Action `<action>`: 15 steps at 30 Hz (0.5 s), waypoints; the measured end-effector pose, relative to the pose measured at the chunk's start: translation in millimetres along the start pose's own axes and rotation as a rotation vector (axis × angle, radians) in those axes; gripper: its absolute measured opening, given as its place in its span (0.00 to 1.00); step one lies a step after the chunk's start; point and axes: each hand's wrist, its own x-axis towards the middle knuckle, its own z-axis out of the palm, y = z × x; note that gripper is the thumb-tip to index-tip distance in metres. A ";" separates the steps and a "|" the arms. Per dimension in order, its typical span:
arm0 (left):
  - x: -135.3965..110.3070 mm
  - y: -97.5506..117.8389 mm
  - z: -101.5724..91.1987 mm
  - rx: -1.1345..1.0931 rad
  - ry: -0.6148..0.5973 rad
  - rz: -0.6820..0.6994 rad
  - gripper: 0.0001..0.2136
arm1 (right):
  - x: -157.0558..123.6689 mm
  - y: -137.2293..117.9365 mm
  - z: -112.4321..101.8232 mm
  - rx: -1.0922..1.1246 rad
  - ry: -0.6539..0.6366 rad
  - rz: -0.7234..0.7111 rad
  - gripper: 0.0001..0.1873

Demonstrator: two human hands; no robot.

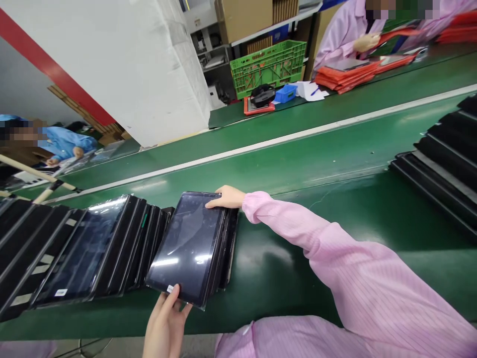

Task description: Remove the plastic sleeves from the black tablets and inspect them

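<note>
And we're on the near edge of the green conveyor belt [286, 278], where the work in hand looks like handling one dark glass-faced tablet panel [184, 243] in a leaning row of black-framed panels [87, 248]. The left hand [166, 318] has it at the lower edge, fingers wrapped around near a corner, a firm hold by the look of it. The right hand [225, 197] comes over from the far side, fingers laid across the upper edge; its thumb is out of sight, so whether it's gripping there I can't tell. The two hands are well apart, with the panel between them, tilted against the panels behind it. To my eye, the next move calls for keeping the hold on those edges so the panel doesn't slip against the row. Over on the right, a second bank of black-framed panels [436, 164] lines the belt. Across the white divider strip [261, 144], a co-worker in a pink smock [346, 35] handles red-orange sleeves [345, 74] beside a green plastic crate [268, 67].
</note>
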 end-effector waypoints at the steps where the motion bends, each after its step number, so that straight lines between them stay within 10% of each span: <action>1: -2.2 2.2 1.5 -0.018 0.007 0.007 0.08 | -4.4 -1.7 -3.4 0.049 0.011 -0.036 0.18; 7: -7.3 12.7 4.2 -0.077 -0.055 0.055 0.11 | -35.6 -14.2 -7.2 0.428 0.212 -0.253 0.28; 15: -23.7 -22.1 38.7 0.198 -0.258 0.033 0.26 | -116.9 48.5 3.4 0.904 0.590 0.046 0.31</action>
